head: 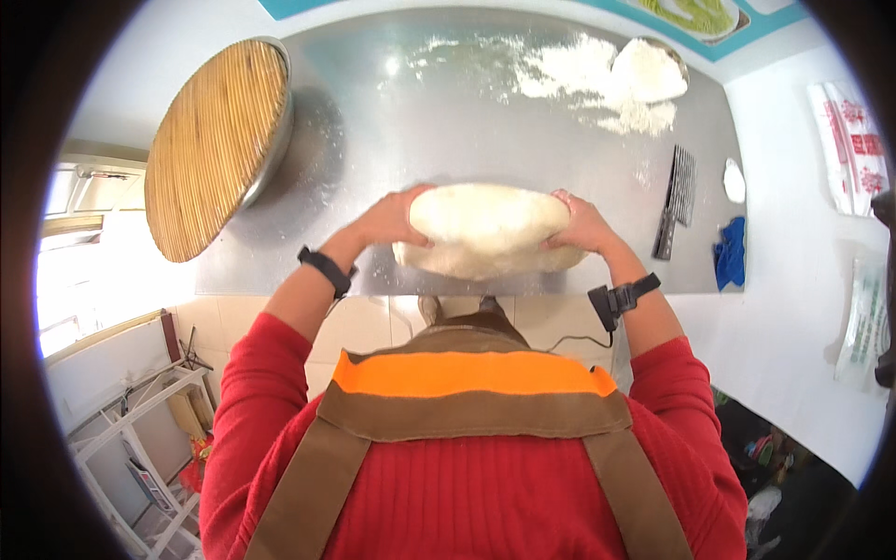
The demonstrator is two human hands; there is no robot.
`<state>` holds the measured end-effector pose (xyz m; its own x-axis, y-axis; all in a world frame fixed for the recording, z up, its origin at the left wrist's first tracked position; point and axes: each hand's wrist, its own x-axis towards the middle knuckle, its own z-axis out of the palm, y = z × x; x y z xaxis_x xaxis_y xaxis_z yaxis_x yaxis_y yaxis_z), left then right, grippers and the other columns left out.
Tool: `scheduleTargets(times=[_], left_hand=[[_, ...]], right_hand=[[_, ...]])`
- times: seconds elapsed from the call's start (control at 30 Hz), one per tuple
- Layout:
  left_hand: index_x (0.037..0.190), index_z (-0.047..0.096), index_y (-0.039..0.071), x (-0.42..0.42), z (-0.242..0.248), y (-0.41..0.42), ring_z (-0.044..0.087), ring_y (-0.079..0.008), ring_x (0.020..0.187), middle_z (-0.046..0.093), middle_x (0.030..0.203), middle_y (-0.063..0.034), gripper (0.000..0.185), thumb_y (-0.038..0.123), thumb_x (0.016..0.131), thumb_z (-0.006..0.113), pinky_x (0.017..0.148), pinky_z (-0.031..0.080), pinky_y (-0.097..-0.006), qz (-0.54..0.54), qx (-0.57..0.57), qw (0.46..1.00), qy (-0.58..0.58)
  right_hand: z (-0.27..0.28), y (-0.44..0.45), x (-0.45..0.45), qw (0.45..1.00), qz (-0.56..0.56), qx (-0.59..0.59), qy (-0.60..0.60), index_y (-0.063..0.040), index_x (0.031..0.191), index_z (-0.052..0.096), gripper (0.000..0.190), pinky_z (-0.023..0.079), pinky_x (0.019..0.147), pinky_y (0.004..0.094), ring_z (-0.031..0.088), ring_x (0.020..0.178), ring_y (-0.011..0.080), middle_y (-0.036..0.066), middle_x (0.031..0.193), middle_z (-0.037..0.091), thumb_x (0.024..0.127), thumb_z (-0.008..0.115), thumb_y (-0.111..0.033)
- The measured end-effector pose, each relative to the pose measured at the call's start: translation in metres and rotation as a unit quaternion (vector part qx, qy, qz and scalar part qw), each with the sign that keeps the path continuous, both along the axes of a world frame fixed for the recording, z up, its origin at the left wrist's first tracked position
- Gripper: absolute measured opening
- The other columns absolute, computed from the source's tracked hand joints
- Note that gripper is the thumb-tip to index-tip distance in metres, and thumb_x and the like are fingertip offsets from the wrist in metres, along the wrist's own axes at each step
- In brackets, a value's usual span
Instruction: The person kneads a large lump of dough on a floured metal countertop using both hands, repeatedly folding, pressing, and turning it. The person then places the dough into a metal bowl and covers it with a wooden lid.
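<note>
A large pale slab of dough (490, 220) lies across the near edge of the metal worktop (448, 133), folded so that an upper layer rests over a lower one. My left hand (397, 220) grips its left end, with the thumb towards me on the front side. At the right end my right hand (582, 222) holds the dough in the same way. The fingers of both hands are partly hidden behind the upper layer. Black straps circle both wrists.
A round slatted lid (217, 150) covers a metal basin (274, 164) at left. Loose flour (567, 70) spreads at the back right beside a heaped bowl of flour (649, 70). A cleaver (673, 203), a white scraper-like piece (733, 180) and a blue cloth (730, 253) lie along the right.
</note>
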<state>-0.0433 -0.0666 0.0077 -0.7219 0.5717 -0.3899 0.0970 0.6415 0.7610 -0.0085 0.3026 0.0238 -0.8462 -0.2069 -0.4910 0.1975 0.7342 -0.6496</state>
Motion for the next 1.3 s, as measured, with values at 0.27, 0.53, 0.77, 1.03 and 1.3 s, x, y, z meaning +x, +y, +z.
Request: scheduleTargets(times=[0.27, 0.53, 0.77, 1.03, 1.3], left_hand=[[0.125, 0.062, 0.006, 0.064, 0.062, -0.004, 0.064, -0.0306, 0.097, 0.065, 0.105, -0.0126, 0.071, 0.008, 0.058, 0.084, 0.085, 0.052, -0.0369, 0.237, 0.044, 0.939, 0.246], [0.131, 0.06, 0.013, 0.088, 0.026, 0.055, 0.058, -0.0314, 0.112, 0.056, 0.118, -0.0114, 0.056, 0.017, 0.078, 0.077, 0.089, 0.052, -0.0393, 0.035, -0.019, 0.95, 0.31], [0.142, 0.051, 0.013, -0.002, 0.026, 0.073, 0.041, -0.0389, 0.136, 0.048, 0.143, -0.0169, 0.055, 0.037, 0.094, 0.063, 0.113, 0.028, -0.0612, 0.255, -0.049, 0.869, 0.42], [0.153, 0.038, 0.017, -0.027, -0.026, 0.095, 0.028, -0.0423, 0.146, 0.033, 0.158, -0.0143, 0.07, 0.046, 0.093, 0.06, 0.112, 0.023, -0.0684, 0.164, -0.18, 0.89, 0.385], [0.15, 0.043, 0.017, -0.055, -0.044, 0.091, 0.032, -0.042, 0.143, 0.036, 0.156, -0.0128, 0.077, 0.049, 0.083, 0.065, 0.111, 0.028, -0.0632, 0.156, -0.168, 0.872, 0.432]], right_hand=[[0.03, -0.052, -0.102, 0.899, 0.16, -0.036, 0.405, -0.01, 0.121, 0.062, 0.055, 0.047, 0.101, 0.0427, 0.059, 0.115, 0.0342, 0.01, 0.118, 0.065, 0.069, 0.076, -0.002], [-0.04, -0.084, -0.139, 0.933, 0.105, -0.047, 0.34, -0.009, 0.118, 0.059, 0.046, 0.048, 0.103, 0.0399, 0.058, 0.126, 0.0308, 0.008, 0.135, 0.061, 0.076, 0.066, 0.008], [-0.039, -0.076, -0.189, 0.978, -0.086, -0.156, 0.11, -0.011, 0.135, 0.054, 0.062, 0.046, 0.102, 0.0402, 0.055, 0.13, 0.0306, 0.018, 0.144, 0.053, 0.081, 0.079, -0.028], [-0.067, -0.124, -0.229, 0.996, -0.005, -0.086, -0.003, 0.0, 0.154, 0.034, 0.132, 0.043, 0.11, 0.0411, 0.049, 0.136, 0.0377, 0.029, 0.15, 0.044, 0.052, 0.09, -0.062], [-0.079, -0.13, -0.258, 0.989, 0.01, -0.129, -0.075, 0.001, 0.153, 0.034, 0.112, 0.044, 0.106, 0.0414, 0.048, 0.136, 0.0335, 0.024, 0.151, 0.044, 0.066, 0.092, -0.039]])
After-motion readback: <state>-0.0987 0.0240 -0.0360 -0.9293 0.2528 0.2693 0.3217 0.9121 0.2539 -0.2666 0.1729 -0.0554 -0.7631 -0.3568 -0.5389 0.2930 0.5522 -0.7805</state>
